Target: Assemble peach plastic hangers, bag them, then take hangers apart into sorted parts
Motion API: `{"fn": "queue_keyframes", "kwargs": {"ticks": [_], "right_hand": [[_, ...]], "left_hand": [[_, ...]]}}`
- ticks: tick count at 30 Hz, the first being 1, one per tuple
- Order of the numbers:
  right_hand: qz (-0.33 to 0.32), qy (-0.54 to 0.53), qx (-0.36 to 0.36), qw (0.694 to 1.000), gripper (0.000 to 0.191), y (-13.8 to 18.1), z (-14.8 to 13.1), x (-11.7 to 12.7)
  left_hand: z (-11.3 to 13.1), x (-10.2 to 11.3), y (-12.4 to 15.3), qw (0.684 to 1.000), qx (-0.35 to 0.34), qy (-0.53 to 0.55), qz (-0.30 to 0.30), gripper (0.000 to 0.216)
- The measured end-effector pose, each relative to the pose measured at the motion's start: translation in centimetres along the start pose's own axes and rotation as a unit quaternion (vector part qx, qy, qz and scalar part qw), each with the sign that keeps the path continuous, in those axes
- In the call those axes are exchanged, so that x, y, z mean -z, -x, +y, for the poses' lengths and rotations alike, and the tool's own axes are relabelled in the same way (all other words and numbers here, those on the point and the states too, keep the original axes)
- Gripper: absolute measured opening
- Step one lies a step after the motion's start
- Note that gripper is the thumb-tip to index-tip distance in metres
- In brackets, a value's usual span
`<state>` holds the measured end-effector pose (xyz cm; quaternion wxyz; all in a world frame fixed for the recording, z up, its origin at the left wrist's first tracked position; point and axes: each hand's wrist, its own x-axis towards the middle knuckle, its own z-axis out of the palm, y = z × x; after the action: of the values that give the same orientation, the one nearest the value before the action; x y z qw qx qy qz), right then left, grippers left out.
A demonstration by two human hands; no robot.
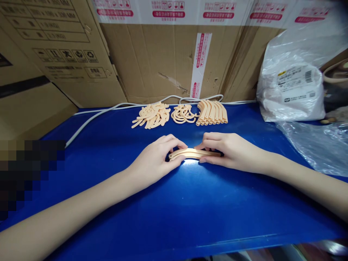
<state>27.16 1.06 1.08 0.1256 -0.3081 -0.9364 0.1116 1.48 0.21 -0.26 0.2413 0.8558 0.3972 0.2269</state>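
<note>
Both my hands rest on the blue table top and grip one curved peach plastic strip between them. My left hand pinches its left end with thumb and fingers. My right hand holds the right end, fingers curled over it. Behind them lie three lots of the same peach parts: a loose pile of straight strips, a small heap of thin curved hooks, and a neat fanned row of wide curved pieces.
Cardboard boxes wall off the back and left. A white cable runs along the table's far edge. Clear plastic bags with white contents sit at the right, and loose plastic film spreads over the right of the table.
</note>
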Motion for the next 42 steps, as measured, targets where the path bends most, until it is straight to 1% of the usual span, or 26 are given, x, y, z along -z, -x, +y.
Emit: {"fn": "queue_keyframes", "kwargs": {"ticks": [5, 9, 11, 15, 20, 23, 26, 28, 29, 31, 33, 35, 38, 42], "right_hand": [[-0.023, -0.080, -0.059, 0.995, 0.033, -0.2, -0.3, 0.1], [-0.053, -0.110, -0.053, 0.991, 0.029, -0.3, -0.6, 0.3], [-0.056, -0.109, -0.047, 0.991, 0.026, -0.2, -0.7, 0.3], [-0.048, -0.096, -0.052, 0.993, 0.021, -0.2, -0.8, 0.2], [-0.051, -0.090, -0.048, 0.993, 0.020, -0.3, -0.8, 0.1], [-0.053, -0.082, -0.040, 0.994, 0.023, -0.3, -0.9, 0.2], [-0.044, -0.067, -0.022, 0.997, 0.032, -0.4, -0.9, 0.5], [-0.008, -0.035, -0.023, 0.999, 0.035, -0.7, -0.6, 0.9], [0.018, -0.005, -0.032, 0.999, 0.034, -1.1, -0.4, 1.1], [0.069, 0.080, -0.052, 0.993, 0.028, -2.0, 0.3, 1.7], [0.093, 0.173, -0.058, 0.979, 0.026, -3.3, 1.3, 2.3], [0.085, 0.244, -0.046, 0.965, 0.028, -4.7, 2.4, 2.7], [0.048, 0.313, -0.020, 0.948, 0.030, -6.7, 3.8, 2.8], [0.026, 0.336, -0.038, 0.941, 0.031, -8.3, 4.6, 2.4]], "left_hand": [[0.0, 0.3, 0.0, 1.000, -0.010, 0.010, -0.017, 0.017], [0.1, 0.4, 0.2, 0.999, -0.029, -0.001, -0.044, 0.022], [0.2, 0.4, 0.4, 0.998, -0.041, -0.023, -0.047, 0.021], [0.4, 0.1, 0.5, 0.996, -0.052, -0.062, -0.032, 0.019], [0.2, 0.1, 0.5, 0.996, -0.058, -0.052, -0.032, 0.016], [0.3, 0.2, 0.5, 0.998, -0.052, -0.038, -0.026, 0.015], [0.5, 0.2, 0.5, 0.998, -0.049, -0.031, -0.025, 0.012], [0.7, 0.2, 0.5, 0.998, -0.044, -0.028, -0.035, 0.009], [0.8, 0.2, 0.5, 0.998, -0.041, -0.026, -0.039, 0.009], [0.9, 0.2, 0.5, 0.998, -0.038, -0.021, -0.040, 0.009], [1.0, 0.2, 0.5, 0.998, -0.039, -0.022, -0.039, 0.009], [0.9, 0.3, 0.5, 0.998, -0.040, -0.026, -0.040, 0.009], [1.0, 0.3, 0.5, 0.998, -0.041, -0.033, -0.044, 0.009], [1.0, 0.4, 0.4, 0.997, -0.043, -0.039, -0.044, 0.009]]}}
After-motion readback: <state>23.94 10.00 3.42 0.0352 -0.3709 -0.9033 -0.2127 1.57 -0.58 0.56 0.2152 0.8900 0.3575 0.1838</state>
